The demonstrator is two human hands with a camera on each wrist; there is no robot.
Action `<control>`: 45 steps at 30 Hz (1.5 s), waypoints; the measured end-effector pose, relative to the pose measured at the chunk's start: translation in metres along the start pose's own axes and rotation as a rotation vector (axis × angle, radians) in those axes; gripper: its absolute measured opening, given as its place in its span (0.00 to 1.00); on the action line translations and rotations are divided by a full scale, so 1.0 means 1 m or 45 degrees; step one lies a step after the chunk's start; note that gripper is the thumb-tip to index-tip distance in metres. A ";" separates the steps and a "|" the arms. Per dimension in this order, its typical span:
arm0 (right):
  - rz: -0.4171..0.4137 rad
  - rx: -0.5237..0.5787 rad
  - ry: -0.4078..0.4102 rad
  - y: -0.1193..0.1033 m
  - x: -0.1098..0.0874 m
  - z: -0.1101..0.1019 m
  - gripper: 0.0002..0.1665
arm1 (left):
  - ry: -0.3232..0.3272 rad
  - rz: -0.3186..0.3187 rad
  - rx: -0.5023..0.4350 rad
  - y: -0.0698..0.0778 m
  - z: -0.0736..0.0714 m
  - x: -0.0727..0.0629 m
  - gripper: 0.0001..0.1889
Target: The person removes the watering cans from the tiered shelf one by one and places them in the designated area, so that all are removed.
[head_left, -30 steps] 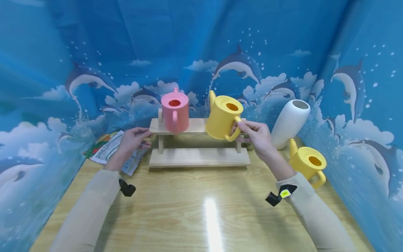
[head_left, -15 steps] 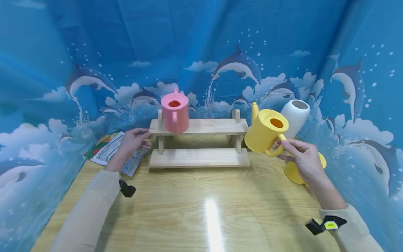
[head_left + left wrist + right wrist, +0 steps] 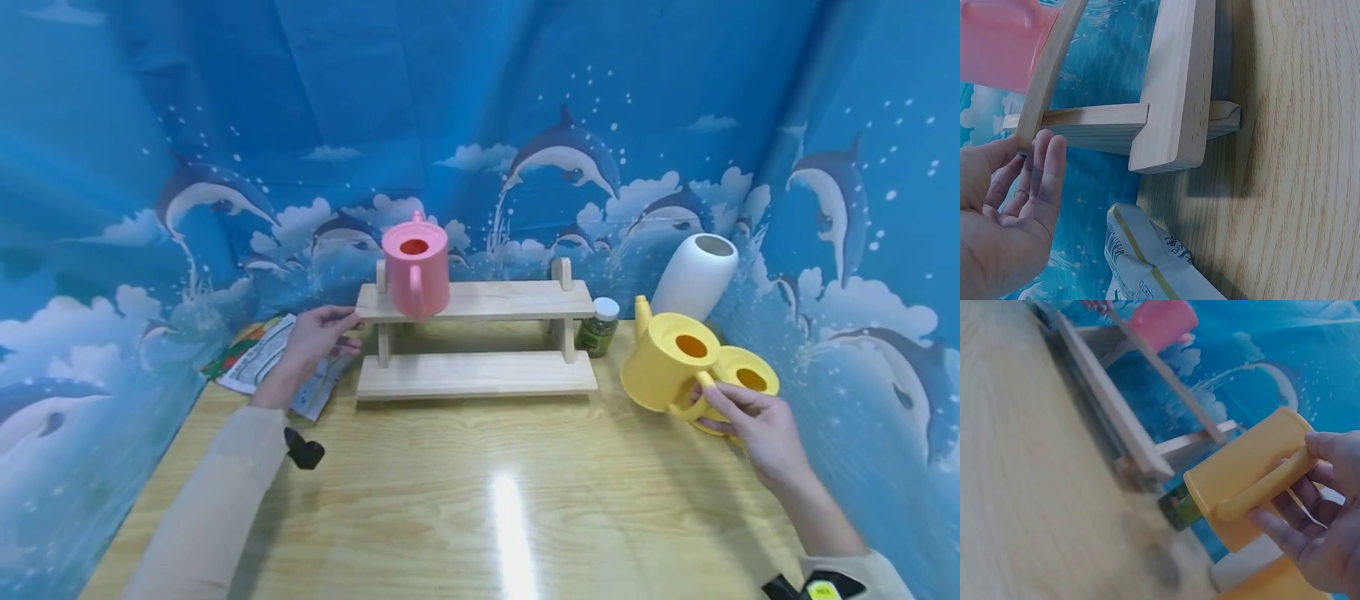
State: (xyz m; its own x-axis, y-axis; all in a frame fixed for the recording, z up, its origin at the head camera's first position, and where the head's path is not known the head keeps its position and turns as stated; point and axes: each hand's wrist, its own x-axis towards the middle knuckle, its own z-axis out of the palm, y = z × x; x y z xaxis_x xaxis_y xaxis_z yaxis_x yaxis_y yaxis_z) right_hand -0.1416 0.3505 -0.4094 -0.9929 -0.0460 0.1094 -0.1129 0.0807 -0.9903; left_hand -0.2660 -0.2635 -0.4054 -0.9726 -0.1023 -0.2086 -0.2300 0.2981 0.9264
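Note:
My right hand grips the handle of a yellow watering can, its spout pointing up and away. In the right wrist view the can appears held off the table, thumb and fingers curled round the handle. Behind it, a second yellow watering can is partly hidden. My left hand pinches the left end of a two-tier wooden shelf's upper board; the left wrist view shows thumb and fingertips at the board's corner. A pink watering can stands on that board, left of its middle.
Right of the shelf stands a small jar with a white lid. A tall white vase is in the back right corner. Printed packets lie by my left hand. Dolphin-print cloth surrounds the wooden table.
My right hand has carried the yellow watering can from above the shelf's right side rightward and down beside the second can, uncovering the jar. The left hand has stayed on the shelf.

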 end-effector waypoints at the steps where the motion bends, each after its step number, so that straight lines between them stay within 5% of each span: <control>1: -0.018 -0.006 -0.004 0.005 -0.001 -0.001 0.14 | -0.001 0.001 0.001 0.000 0.000 0.000 0.32; 10: -0.056 0.004 -0.020 0.039 -0.010 0.001 0.13 | -0.012 0.006 -0.004 0.002 0.000 -0.001 0.32; 16: -0.066 -0.073 0.012 0.046 -0.015 0.001 0.14 | -0.005 -0.019 0.014 0.000 0.001 -0.001 0.32; 33: -0.050 0.058 0.116 0.062 -0.024 -0.002 0.14 | 0.019 -0.033 0.005 0.002 0.002 -0.002 0.32; 39: -0.056 0.008 0.257 0.060 -0.029 0.002 0.14 | 0.019 -0.021 -0.012 0.003 0.003 -0.001 0.31; 45: -0.046 -0.116 0.574 0.046 -0.039 0.013 0.08 | 0.031 -0.022 -0.003 0.004 0.004 -0.002 0.31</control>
State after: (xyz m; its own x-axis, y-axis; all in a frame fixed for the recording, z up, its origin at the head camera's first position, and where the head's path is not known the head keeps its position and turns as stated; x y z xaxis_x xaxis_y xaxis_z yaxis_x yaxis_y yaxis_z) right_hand -0.1074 0.3432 -0.4605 -0.9029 0.3857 0.1899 -0.1304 0.1751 -0.9759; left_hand -0.2647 -0.2585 -0.4028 -0.9675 -0.1302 -0.2166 -0.2463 0.2939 0.9235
